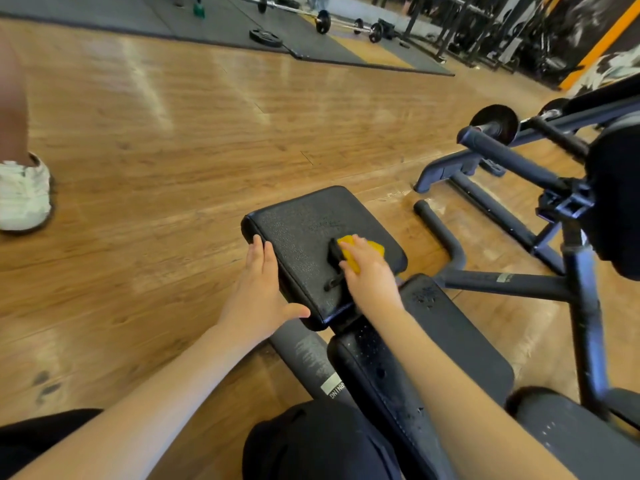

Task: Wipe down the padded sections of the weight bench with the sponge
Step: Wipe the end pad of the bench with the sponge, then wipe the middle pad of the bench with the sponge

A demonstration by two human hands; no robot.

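right hand (pixel 369 271) presses the sponge (pixel 360 252) flat on the seat pad (pixel 304 237), mid-wipe; left hand (pixel 258 289) braces its edge beside it, fingers loose; the droplet-speckled back pad (pixel 450 327) nearer the wrist looks still to do.

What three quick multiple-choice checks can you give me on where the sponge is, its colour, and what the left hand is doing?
1. Where is the sponge?
A. on the floor
B. on the seat pad
C. on the frame

2. What colour is the sponge?
A. yellow
B. blue
C. pink

3. What is the left hand doing?
A. holding a bottle
B. hanging at the side
C. resting on the pad's left edge

Answers:
1 B, since the right hand presses it onto the black pad.
2 A, because yellow shows under the fingers.
3 C, as its straight fingers lie along the pad's edge.
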